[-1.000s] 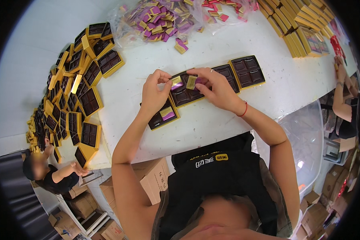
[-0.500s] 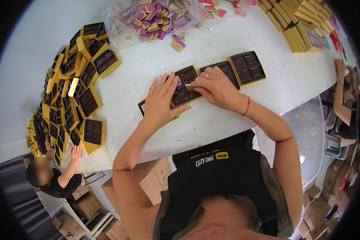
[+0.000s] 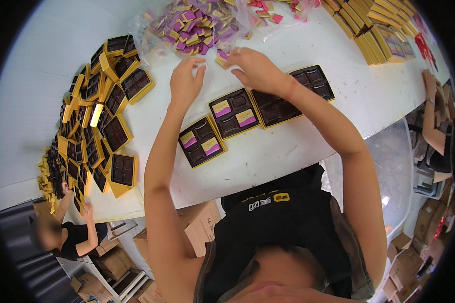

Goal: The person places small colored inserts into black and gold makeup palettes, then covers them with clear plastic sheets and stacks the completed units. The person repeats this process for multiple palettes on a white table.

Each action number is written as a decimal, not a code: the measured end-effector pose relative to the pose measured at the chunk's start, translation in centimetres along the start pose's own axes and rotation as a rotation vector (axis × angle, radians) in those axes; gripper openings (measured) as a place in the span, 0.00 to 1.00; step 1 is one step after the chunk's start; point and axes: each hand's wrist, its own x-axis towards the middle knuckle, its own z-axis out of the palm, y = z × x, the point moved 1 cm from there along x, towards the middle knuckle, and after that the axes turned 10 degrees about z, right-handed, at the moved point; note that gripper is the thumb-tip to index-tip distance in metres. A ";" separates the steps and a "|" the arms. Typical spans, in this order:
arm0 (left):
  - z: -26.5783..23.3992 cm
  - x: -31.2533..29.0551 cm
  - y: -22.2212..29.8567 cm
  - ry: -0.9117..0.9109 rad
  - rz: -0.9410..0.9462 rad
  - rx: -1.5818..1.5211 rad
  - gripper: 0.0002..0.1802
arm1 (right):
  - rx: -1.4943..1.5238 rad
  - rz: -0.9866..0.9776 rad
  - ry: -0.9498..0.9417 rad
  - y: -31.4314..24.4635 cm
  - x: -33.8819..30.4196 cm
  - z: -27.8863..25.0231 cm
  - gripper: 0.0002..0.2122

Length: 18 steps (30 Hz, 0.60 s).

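Both hands have swung up from the trays toward the far side of the white desk (image 3: pixel 260 159) since the earlier frame, leaving the second tray (image 3: pixel 227 124) in plain view with two purple-and-gold pieces in its upper-left and lower-right cells. Its neighbour at the left end of the row, the first tray (image 3: pixel 193 155), bears a pair on the same diagonal. Right hand (image 3: pixel 258 70) reaches over the third tray (image 3: pixel 271 112), its thumb and fingers parted at a loose piece (image 3: pixel 220 61) just short of the bagged heap (image 3: pixel 194 29); contact looks likely, but no firm hold shows. Left hand (image 3: pixel 187 83) hangs nearby, thumb and fingers spread apart, nothing visible between them. I judge the step in hand to be fetching fresh pieces, with two trays part filled and the third, as far as the forearm lets it be seen, bare like the fourth tray (image 3: pixel 316 81). Next would call for a light pinch on a piece by each hand, then a level carry back to the third tray, matching the diagonal cells
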 end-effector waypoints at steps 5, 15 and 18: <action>4.9 4.8 -5.1 -0.123 -0.038 -0.091 0.11 | -0.309 -0.041 -0.023 3.1 4.2 2.6 0.12; 5.3 4.3 0.2 -0.215 0.025 0.071 0.21 | 0.630 0.566 -0.127 1.4 -6.6 -7.7 0.09; 5.0 4.9 1.0 -0.255 -0.006 0.030 0.19 | 0.826 0.533 0.004 1.7 -9.9 -7.7 0.13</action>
